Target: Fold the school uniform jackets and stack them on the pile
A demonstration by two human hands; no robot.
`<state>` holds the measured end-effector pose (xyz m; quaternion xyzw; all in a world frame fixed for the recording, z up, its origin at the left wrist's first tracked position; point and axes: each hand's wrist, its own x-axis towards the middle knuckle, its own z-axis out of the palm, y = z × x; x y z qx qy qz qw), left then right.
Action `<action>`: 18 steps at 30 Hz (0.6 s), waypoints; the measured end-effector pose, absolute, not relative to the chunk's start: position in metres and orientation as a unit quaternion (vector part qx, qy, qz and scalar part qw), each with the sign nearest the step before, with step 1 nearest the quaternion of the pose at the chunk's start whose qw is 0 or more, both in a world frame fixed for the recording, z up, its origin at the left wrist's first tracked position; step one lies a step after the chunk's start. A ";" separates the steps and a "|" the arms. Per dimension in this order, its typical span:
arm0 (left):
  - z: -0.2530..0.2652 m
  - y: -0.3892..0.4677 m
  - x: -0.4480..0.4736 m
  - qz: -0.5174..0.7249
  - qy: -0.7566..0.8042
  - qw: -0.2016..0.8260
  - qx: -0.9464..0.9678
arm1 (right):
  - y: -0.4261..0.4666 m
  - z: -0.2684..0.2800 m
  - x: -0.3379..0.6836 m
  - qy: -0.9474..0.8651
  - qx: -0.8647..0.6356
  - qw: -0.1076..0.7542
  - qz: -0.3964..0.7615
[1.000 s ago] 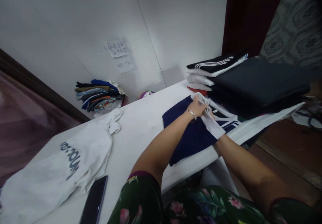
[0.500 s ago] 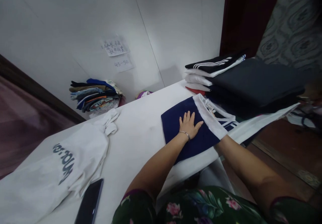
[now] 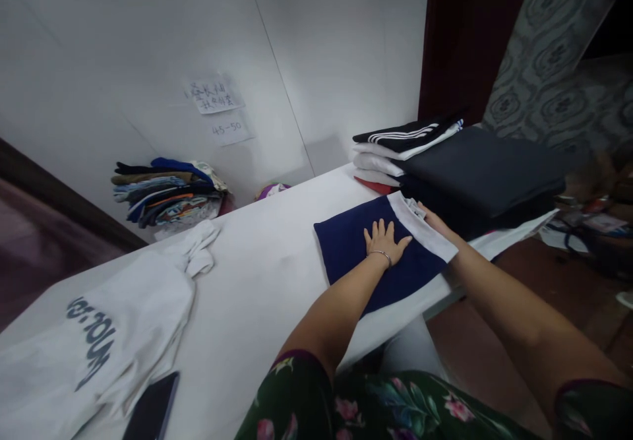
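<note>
A navy blue garment (image 3: 346, 249) with a white band along its right side lies folded flat near the front edge of the white table (image 3: 267, 275). My left hand (image 3: 384, 240) rests flat on the navy cloth, fingers spread, a bracelet on the wrist. My right hand (image 3: 434, 220) lies at the garment's right edge, by the white band and against the dark stack; its fingers are mostly hidden under the cloth.
A stack of folded dark and white clothes (image 3: 459, 166) sits right of the garment. A white t-shirt with dark lettering (image 3: 99, 334) lies crumpled at left, a dark phone (image 3: 151, 415) by it. A pile of folded colourful clothes (image 3: 165, 192) stands against the wall.
Both hands let go of the white band they were gripping. The left hand moved down and now lies flat on the navy cloth; the garment now lies smoother and more squarely folded.
</note>
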<state>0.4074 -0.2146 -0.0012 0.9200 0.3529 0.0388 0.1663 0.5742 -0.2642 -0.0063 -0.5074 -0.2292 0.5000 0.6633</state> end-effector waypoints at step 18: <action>0.032 -0.143 0.358 0.163 0.490 0.175 0.838 | -0.283 -0.006 0.516 -0.614 -0.782 0.101 0.024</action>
